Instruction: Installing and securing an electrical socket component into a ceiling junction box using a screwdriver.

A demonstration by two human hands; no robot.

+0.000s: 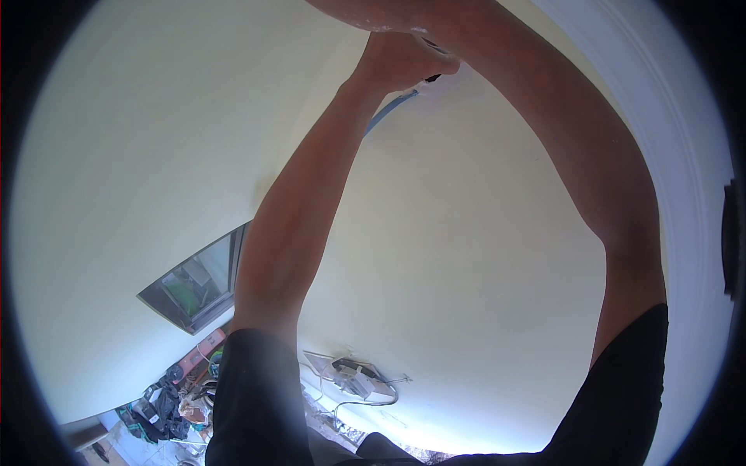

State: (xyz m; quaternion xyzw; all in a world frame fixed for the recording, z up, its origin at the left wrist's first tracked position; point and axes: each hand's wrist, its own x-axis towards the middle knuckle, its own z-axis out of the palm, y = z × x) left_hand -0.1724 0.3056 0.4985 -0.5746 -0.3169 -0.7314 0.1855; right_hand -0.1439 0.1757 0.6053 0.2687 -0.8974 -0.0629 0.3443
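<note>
My left hand (400,64) is raised high against the pale wall, its fingers curled closed. Whatever they grip is mostly hidden; a small dark bit (433,78) shows just below the fingertips. Just under this hand a blue tube or cable (392,109) comes to the wall surface, its lower part passing behind my left forearm. My right arm arches over from the right, and my right hand (381,14) lies above the left one at the upper edge. Pale dust marks its lower side. Its fingers are cut off or hidden from sight.
A white moulding (660,101) curves along the right side. Left of my arm is a dark-framed window (194,279). Far below, a white-and-grey fixture with a looped cable (361,380) sits by the wall. Bags and tools (167,408) lie in a pile at the lower left.
</note>
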